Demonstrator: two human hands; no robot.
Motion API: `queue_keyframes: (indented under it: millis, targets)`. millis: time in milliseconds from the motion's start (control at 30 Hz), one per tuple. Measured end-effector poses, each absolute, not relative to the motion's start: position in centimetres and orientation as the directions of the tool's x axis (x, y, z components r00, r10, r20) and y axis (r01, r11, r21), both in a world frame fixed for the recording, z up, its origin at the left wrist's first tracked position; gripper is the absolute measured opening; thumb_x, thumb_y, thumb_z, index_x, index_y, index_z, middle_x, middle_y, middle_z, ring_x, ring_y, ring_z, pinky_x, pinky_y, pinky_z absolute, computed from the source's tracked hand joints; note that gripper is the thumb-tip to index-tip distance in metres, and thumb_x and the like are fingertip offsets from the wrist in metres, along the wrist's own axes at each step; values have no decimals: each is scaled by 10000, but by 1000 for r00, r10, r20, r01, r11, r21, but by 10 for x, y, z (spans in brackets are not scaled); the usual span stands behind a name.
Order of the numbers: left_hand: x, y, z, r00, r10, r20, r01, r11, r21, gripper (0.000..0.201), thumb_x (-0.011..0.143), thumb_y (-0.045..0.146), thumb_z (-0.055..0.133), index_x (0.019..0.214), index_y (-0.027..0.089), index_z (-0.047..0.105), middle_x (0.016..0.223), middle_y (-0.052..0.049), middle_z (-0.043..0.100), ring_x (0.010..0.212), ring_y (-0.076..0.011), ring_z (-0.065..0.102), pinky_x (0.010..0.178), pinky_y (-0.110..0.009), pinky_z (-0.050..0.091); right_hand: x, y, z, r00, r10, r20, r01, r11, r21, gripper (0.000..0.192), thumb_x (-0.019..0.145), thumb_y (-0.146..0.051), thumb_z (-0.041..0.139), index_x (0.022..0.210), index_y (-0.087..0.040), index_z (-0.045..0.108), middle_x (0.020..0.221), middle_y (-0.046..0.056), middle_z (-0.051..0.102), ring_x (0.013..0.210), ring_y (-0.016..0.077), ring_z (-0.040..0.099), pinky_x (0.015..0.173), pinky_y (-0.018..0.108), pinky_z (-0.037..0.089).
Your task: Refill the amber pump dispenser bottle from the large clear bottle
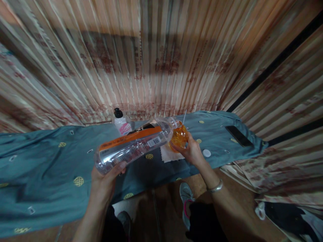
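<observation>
A large clear plastic bottle point(137, 144) with an orange and black label lies tilted across the middle of the view. My left hand point(108, 178) is closed around its base end. Its mouth is at the rim of an orange see-through cup point(179, 136), which my right hand point(189, 149) grips from the right side. A thin pale stick or straw point(185, 116) rises behind the cup. Beneath the cup is a white napkin point(171, 155). Whether liquid is flowing from the bottle I cannot tell.
A white bottle with a black cap and pink label point(122, 123) stands behind the large bottle. To the right are a white round cap point(207, 153) and a dark phone point(239, 135) on the teal cloth point(63, 164). Patterned curtains point(151, 67) hang behind.
</observation>
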State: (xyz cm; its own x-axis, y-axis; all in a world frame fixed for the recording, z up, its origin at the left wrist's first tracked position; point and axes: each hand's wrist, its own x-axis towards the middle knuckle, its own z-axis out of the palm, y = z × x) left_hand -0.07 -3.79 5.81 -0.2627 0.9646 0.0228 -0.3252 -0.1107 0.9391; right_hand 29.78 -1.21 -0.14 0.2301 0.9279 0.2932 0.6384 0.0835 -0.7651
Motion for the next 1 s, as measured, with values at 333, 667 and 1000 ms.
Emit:
queue_keyframes:
  millis: [333, 667, 1000]
  targets:
    - [-3, -38, 55, -258, 966, 29, -320, -114, 941, 690, 477, 211, 954, 1078, 251, 617, 646, 85, 653, 471, -121, 549, 448, -221, 478, 297, -12, -3, 246, 926, 287, 630, 73, -773, 704, 777, -415, 840, 1404, -240, 574, 1244, 118, 802, 1133, 359, 785, 997, 533, 636]
    - [-2, -37, 56, -239, 970, 49, -309, -124, 943, 648, 503, 215, 954, 1068, 251, 638, 654, 87, 651, 480, -109, 543, 459, -210, 484, 298, -13, -1, 255, 929, 267, 634, 48, -772, 714, 770, -431, 848, 1410, -265, 576, 1262, 119, 799, 1147, 373, 782, 988, 516, 637]
    - [-1, -37, 57, -262, 965, 25, -313, -109, 943, 735, 483, 208, 945, 1151, 228, 642, 663, 83, 669, 474, -105, 549, 449, -196, 488, 299, -12, -3, 244, 930, 274, 634, 61, -771, 729, 779, -450, 837, 1424, -242, 570, 1280, 129, 791, 1175, 379, 770, 1021, 517, 618]
